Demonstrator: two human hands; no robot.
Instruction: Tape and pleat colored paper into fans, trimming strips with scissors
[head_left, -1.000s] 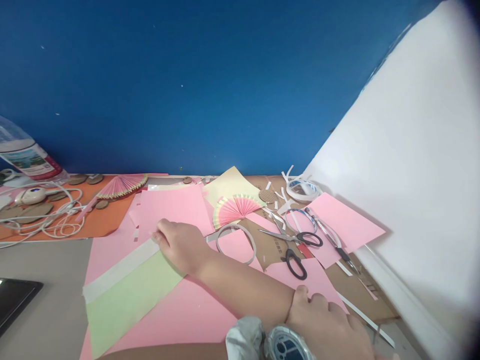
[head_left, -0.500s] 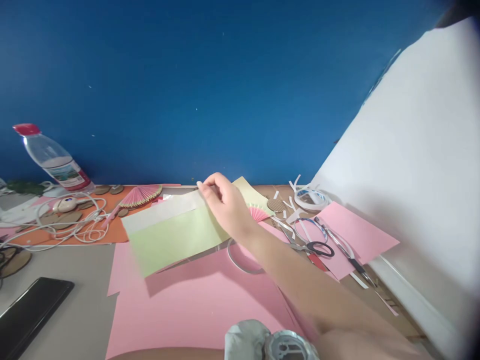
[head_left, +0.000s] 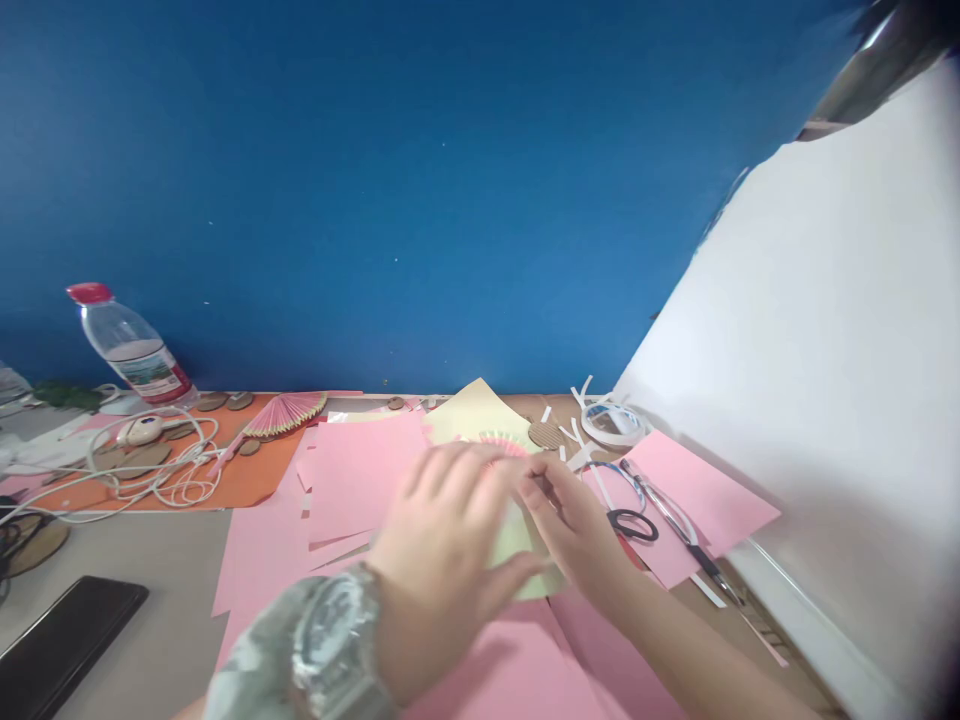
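Observation:
A pale green sheet of paper [head_left: 529, 545] is between my two hands, low over the pink sheets, and mostly covered by them. My left hand [head_left: 442, 545], smeared by motion and wearing a watch on its wrist, lies across the green sheet with fingers stretched and thumb spread apart. At the sheet's right side, my right hand [head_left: 577, 535] is closed, its thumb and curled fingers pinching the paper. Large pink sheets [head_left: 517, 670] lie underneath. Just beyond my hands, a small pleated pink paper fan [head_left: 504, 442] sits by a cream sheet [head_left: 476, 405].
To the right are scissors [head_left: 634, 525], a craft knife [head_left: 701, 555], a white roll of tape [head_left: 613, 422] and paper strips. On the left lie a phone [head_left: 71, 640], a white cable [head_left: 161, 470], a larger folded fan [head_left: 289, 413] and a leaning bottle [head_left: 139, 350].
The green sheet, held up at the left by my right hand, has moved right and down. My left hand has come up from the bottom edge onto it. A pink sheet at centre-left is uncovered.

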